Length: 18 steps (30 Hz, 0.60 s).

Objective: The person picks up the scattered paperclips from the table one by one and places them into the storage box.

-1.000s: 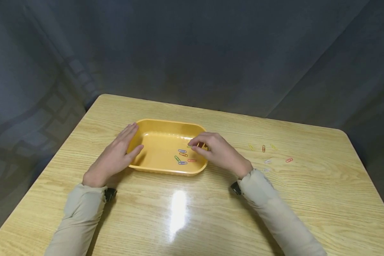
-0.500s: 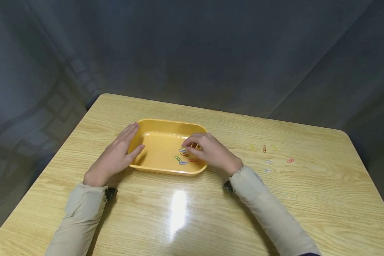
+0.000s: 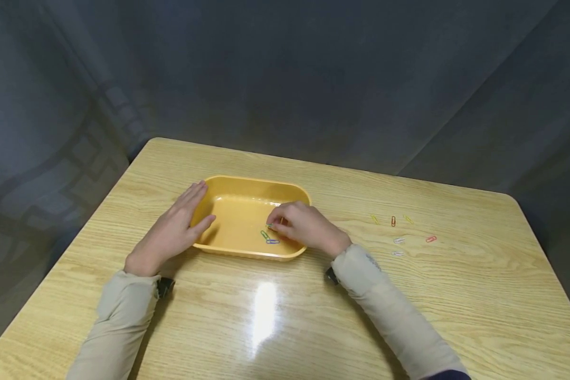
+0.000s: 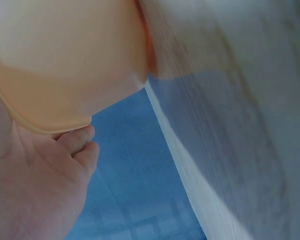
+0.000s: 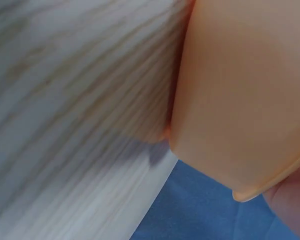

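A yellow plastic tray (image 3: 247,255) stands on the table. My left hand (image 3: 168,232) rests against its left end with straight fingers, the thumb over the inside; the left wrist view shows the palm (image 4: 45,175) by the tray rim. Inside the right half of the tray, my right hand (image 3: 304,224) pinches a small paper clip (image 3: 269,225), mostly covered by the fingertips, with a greenish bit showing. Just left of these fingertips lie a green paper clip (image 3: 264,235) and a blue paper clip (image 3: 273,241) on the tray floor. The right hand hides part of the floor.
Loose paper clips lie right of the tray on the wooden table (image 3: 285,316): two yellow ones, a red-brown clip (image 3: 393,221), a pink clip (image 3: 430,239) and two whitish ones. A dark curtain (image 3: 285,79) hangs behind the far table edge.
My right hand has moved left and lower within the tray, carrying the clip, and now covers the red, brown and upper blue clips seen earlier. The left hand stays in place.
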Each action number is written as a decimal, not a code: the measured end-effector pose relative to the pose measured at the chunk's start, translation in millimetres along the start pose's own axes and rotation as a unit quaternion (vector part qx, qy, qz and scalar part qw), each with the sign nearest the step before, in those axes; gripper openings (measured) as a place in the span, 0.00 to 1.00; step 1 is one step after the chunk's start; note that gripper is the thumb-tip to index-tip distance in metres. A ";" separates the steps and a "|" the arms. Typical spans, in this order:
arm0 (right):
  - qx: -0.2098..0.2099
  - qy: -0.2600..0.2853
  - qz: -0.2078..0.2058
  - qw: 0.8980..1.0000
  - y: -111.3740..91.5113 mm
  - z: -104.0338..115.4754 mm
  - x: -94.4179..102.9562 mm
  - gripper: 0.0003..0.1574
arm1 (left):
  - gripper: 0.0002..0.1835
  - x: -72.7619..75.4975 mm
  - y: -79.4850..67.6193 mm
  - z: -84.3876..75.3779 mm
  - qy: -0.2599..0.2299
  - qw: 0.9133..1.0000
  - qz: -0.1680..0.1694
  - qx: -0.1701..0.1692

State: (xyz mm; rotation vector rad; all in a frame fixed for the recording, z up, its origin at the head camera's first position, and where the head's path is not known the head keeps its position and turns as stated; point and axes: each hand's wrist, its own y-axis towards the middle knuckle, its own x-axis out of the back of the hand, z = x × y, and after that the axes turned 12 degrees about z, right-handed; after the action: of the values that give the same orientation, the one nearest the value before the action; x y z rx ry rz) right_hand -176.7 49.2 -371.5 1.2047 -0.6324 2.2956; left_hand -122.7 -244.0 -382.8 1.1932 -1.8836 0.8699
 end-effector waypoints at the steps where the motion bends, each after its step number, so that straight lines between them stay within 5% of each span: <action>1: -0.001 -0.008 -0.001 1.000 0.3 0.7 -0.7 0.08 | 0.41 -0.1 0.0 0.0 0.001 1.000 -0.001 0.000; 18: -0.028 -0.085 -0.004 0.996 3.3 2.2 -10.4 0.08 | 0.41 0.6 -0.4 -1.0 -0.008 1.000 0.001 0.002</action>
State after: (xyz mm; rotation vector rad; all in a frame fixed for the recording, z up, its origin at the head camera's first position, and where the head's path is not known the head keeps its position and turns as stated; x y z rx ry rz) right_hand -172.1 43.3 -379.7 1.3829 -0.7466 2.1685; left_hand -122.3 -243.6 -381.7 1.2029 -1.8970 0.8688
